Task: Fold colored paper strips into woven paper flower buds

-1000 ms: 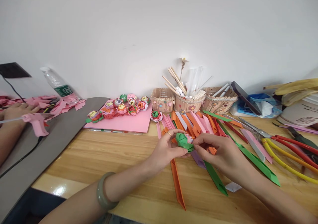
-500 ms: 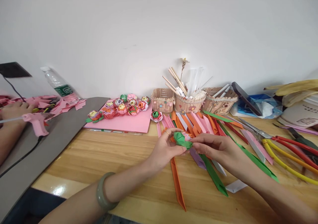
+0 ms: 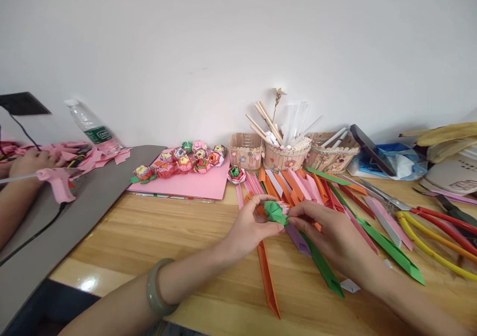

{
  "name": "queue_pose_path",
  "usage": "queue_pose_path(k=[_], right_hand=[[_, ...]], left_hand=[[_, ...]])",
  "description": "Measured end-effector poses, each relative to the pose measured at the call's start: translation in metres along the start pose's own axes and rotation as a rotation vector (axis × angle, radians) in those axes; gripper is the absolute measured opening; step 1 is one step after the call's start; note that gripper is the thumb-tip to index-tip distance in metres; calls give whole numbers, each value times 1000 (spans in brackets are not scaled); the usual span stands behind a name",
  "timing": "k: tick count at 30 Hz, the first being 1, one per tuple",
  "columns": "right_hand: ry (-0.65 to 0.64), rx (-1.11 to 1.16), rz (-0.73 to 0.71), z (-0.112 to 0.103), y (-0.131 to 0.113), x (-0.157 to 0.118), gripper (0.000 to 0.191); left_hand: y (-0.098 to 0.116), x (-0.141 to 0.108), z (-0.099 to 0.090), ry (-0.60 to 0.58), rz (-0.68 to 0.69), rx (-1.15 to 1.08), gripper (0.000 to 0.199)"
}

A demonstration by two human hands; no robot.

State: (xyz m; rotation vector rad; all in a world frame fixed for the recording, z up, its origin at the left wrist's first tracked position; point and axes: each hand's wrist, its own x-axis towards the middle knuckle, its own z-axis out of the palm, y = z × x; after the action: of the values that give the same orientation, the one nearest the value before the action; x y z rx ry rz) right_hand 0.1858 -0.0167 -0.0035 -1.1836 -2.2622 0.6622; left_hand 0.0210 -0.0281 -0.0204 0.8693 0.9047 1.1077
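Between my two hands is a green folded-paper flower (image 3: 275,211), with some pink paper showing behind it. My left hand (image 3: 255,221), with a ring on one finger, grips its left side. The fingertips of my right hand (image 3: 316,224) pinch its right edge. Folded paper strips in orange, pink, white, purple and green lie behind and below the hands, among them an orange strip (image 3: 269,281) and a green strip (image 3: 324,266). Several finished paper flowers (image 3: 184,163) rest on a pink sheet (image 3: 186,186) to the left.
Three decorated baskets (image 3: 246,152) stand by the wall, one holding sticks. Large scissors (image 3: 391,199) with red handles and a phone (image 3: 372,149) are at the right. A pink glue gun (image 3: 57,184), a bottle (image 3: 93,127) and another person's hand (image 3: 33,164) are at the left.
The green flower has turned slightly in my hands, showing more of its rounded green face. My right hand has tilted a little. The other person's hand has shifted slightly right.
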Motion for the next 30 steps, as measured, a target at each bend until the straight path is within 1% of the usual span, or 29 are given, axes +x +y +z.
queue_pose_path(k=[4, 9, 11, 14, 16, 17, 21, 25, 28, 30], right_hand=[[-48, 87, 68, -3, -3, 2, 18], [-100, 117, 163, -4, -3, 4, 17], [-58, 85, 152, -2, -3, 3, 14], [66, 0, 90, 2, -7, -1, 12], [106, -21, 67, 4, -10, -4, 12], [97, -3, 68, 5, -11, -5, 12], [-18, 165, 140, 5, -8, -3, 13], [-54, 288, 224, 6, -4, 2, 13], [-80, 284, 260, 6, -5, 2, 15], [-76, 231, 245, 6, -6, 2, 15]], left_hand=[[-2, 0, -2, -7, 19, 97, 43], [-4, -2, -3, -24, 109, 250, 40], [-5, -3, -3, -18, 128, 261, 38], [-4, -4, -2, 5, 134, 252, 38], [-4, -4, -2, 18, 138, 246, 39], [-4, -4, -1, 20, 140, 246, 39], [-4, -5, -2, 17, 141, 257, 38], [-5, -3, -3, 16, 124, 261, 39], [-5, -2, -3, 10, 106, 259, 40], [-4, -3, -3, 2, 97, 255, 40]])
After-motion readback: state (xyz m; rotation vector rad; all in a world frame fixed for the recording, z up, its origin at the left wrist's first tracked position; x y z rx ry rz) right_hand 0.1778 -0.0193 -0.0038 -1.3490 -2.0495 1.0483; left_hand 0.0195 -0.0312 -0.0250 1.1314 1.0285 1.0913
